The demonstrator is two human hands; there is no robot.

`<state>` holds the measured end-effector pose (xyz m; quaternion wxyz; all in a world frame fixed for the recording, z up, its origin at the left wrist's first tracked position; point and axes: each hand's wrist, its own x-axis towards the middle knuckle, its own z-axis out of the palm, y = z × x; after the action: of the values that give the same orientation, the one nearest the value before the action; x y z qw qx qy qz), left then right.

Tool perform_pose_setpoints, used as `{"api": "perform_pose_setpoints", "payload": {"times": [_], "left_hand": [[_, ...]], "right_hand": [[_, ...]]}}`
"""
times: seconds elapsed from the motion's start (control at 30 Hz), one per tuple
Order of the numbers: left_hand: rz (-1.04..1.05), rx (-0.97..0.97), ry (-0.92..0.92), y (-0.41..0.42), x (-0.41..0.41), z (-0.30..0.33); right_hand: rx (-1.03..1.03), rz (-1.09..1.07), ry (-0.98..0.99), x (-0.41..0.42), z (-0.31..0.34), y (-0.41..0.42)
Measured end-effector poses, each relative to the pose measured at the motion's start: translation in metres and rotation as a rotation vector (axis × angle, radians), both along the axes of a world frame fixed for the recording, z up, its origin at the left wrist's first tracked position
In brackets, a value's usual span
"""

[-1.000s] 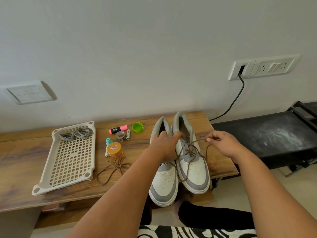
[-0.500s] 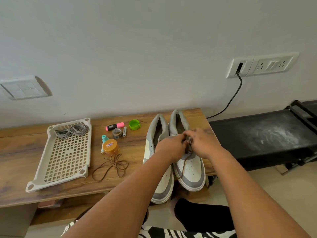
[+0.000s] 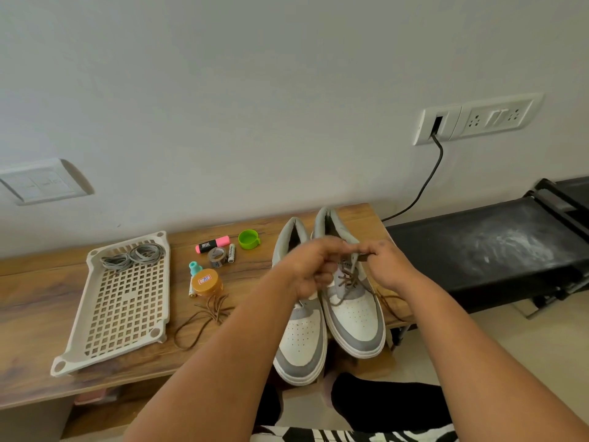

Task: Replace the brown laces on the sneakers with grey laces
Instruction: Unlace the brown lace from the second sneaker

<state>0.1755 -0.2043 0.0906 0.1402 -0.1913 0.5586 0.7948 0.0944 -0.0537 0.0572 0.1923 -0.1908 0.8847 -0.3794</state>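
The right sneaker [image 3: 352,317] of my white-and-grey pair sits at the right end of the wooden bench [image 3: 38,301], toe toward me and poking past the front edge, its brown lace [image 3: 349,282] still threaded through the eyelets. My right hand [image 3: 387,266] pinches one end of that lace at the top of the tongue, fingers curled round it. My left hand [image 3: 314,266] is curled over the collar beside it, fingers bent onto the shoe's upper; I cannot tell whether it holds the lace too. A loose length of the lace trails off the sneaker's right side onto the bench.

Touching it on the left lies the left sneaker [image 3: 302,342], with no lace showing. Left of that a pulled-out brown lace [image 3: 204,317] lies in a loose tangle on the wood. Further left stands a white perforated tray [image 3: 124,307], with the coiled grey laces [image 3: 134,256] in its far end. Between tray and sneakers lie an orange-lidded jar [image 3: 207,282], a pink highlighter [image 3: 213,244], a tape roll [image 3: 217,257] and a green cap [image 3: 248,239].
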Motion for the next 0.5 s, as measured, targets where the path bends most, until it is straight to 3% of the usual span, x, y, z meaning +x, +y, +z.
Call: {"api": "perform_pose_setpoints", "payload": {"times": [0.1,0.37,0.43,0.5], "left_hand": [[0.158,0.187,0.080,-0.016,0.004,0.019],[0.530,0.297,0.209,-0.037,0.008,0.023],[0.528,0.205,0.224,-0.041,0.008,0.026],[0.483,-0.022,0.235,-0.042,0.011,0.028]], "right_hand": [[-0.007,-0.020,-0.011,-0.001,-0.001,0.000],[-0.026,0.032,-0.040,0.003,0.003,0.001],[-0.011,0.056,-0.054,0.006,0.003,0.001],[-0.014,0.065,-0.024,0.008,0.004,0.000]]}}
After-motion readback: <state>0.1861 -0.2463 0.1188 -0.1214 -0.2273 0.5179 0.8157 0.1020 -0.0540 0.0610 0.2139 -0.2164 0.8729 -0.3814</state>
